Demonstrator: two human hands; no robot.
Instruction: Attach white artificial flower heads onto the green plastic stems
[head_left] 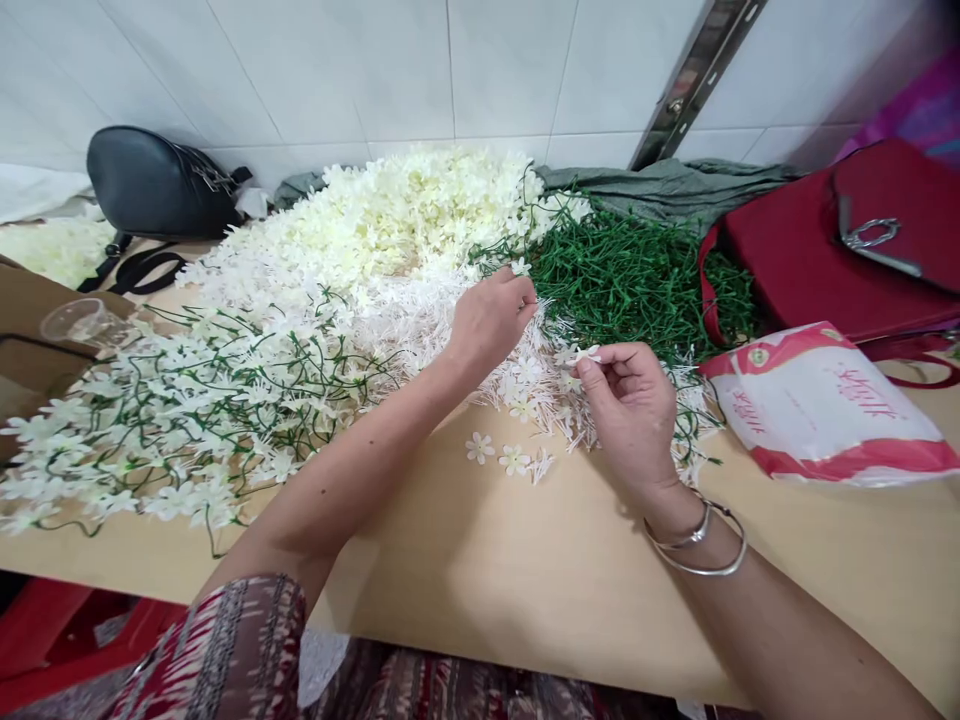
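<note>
My left hand (pixel 491 318) reaches over the middle of the heap, its fingers drawn together near the edge of the green plastic stems (pixel 630 280). What those fingers hold, if anything, is hidden; a small white blossom shows beside the fingertips. Between thumb and forefinger, my right hand (pixel 636 412) pinches a white artificial flower (pixel 583 356). Below both hands lie thin white stamen pieces (pixel 420 310). A few loose petals, including a flat flower (pixel 514 460), rest on the bare wood in front.
Behind is a pile of cream blossoms (pixel 390 215); at left, stemmed flowers (pixel 187 400) spread over the table (pixel 450 560). A black bag (pixel 161 185), a clear plastic cup (pixel 86 322), a red handbag (pixel 832 250) and a pink-and-white packet (pixel 829 405) stand around.
</note>
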